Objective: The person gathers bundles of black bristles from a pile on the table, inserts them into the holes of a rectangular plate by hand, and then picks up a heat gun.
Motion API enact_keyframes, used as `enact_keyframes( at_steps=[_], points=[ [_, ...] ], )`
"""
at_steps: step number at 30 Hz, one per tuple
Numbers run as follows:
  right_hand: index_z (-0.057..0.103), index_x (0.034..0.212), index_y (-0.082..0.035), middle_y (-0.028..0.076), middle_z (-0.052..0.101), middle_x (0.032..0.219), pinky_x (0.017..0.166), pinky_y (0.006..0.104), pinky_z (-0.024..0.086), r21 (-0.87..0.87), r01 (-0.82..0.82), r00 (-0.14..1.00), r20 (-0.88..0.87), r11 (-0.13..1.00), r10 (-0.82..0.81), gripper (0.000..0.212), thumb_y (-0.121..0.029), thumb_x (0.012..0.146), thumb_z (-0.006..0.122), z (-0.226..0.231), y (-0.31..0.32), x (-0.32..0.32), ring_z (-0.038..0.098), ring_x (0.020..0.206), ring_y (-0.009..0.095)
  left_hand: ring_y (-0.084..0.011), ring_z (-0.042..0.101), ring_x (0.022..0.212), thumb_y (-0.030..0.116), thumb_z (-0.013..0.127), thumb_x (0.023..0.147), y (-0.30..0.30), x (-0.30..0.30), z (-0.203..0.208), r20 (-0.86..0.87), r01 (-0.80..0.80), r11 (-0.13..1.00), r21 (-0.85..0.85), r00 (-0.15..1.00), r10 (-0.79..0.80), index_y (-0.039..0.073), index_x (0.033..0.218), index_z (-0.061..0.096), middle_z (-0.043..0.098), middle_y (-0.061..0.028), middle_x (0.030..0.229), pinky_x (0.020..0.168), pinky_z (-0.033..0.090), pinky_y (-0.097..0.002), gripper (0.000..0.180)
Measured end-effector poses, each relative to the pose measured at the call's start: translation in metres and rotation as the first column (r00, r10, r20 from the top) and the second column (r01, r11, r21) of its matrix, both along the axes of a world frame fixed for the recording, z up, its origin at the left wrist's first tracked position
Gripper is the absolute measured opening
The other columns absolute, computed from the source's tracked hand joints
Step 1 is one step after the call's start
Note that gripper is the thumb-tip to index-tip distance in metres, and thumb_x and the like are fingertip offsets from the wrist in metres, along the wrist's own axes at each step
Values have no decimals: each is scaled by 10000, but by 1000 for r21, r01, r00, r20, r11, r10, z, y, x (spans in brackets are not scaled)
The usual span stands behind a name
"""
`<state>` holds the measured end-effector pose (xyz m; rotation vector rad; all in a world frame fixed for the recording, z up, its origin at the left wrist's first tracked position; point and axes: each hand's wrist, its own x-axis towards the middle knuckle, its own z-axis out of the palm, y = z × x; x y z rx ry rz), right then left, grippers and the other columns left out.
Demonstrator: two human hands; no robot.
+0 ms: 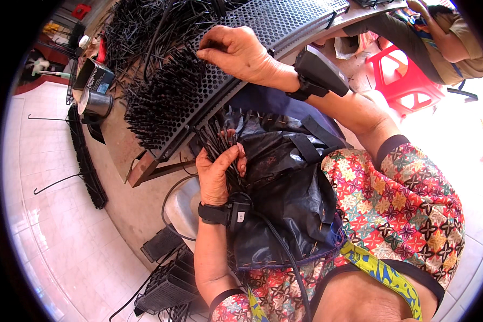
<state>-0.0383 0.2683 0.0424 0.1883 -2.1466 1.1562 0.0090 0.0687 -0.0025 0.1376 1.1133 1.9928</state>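
Observation:
My left hand [214, 172] is closed round a bundle of thin black sticks [218, 140], just above my lap. Over the black perforated tray [273, 27] is my right hand [235, 52], fingers curled and the tips pinched near the holes; what they hold, if anything, is hidden. Beside those fingertips, the tray's near left part is packed with upright black sticks [163, 99], while bare holes show along its far right stretch. Behind it lies a loose heap of similar black sticks [131, 29].
A metal cup [96, 102] and a dark box [94, 76] stand left of the tray. Black plastic racks [169, 282] sit low by my left arm. Black sheeting [284, 214] covers my lap. Another person [459, 45] sits at the far right, near a red stool [400, 80].

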Motion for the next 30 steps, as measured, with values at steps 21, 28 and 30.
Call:
enact_keyframes(
  at_steps=[21,28,30],
  points=[
    [554,695,-8,150,544,587,518,376,448,565,-120,989,141,816,47,198,-200,739,574,7,-13,-22,563,596,321,-119,462,479,82,570,739,2,2,1,-62,15,999,-34,998,-17,-17,1037,464,534,-81,716,411,383,-220,331],
    [594,766,46,148,570,583,490,316,446,-30,-309,864,408,951,294,319,-263,699,637,5,-24,26,573,531,209,-128,459,476,105,591,719,-1,3,3,-56,28,999,-46,998,-30,-20,1028,457,527,-86,702,403,370,-221,359],
    [590,827,52,83,589,620,477,250,437,-451,-311,626,566,837,537,291,-225,745,621,1,-28,41,549,539,124,-135,462,476,116,600,710,-2,3,3,-77,57,998,-33,995,-59,-19,1026,455,524,-91,697,404,370,-224,373]
  ],
)
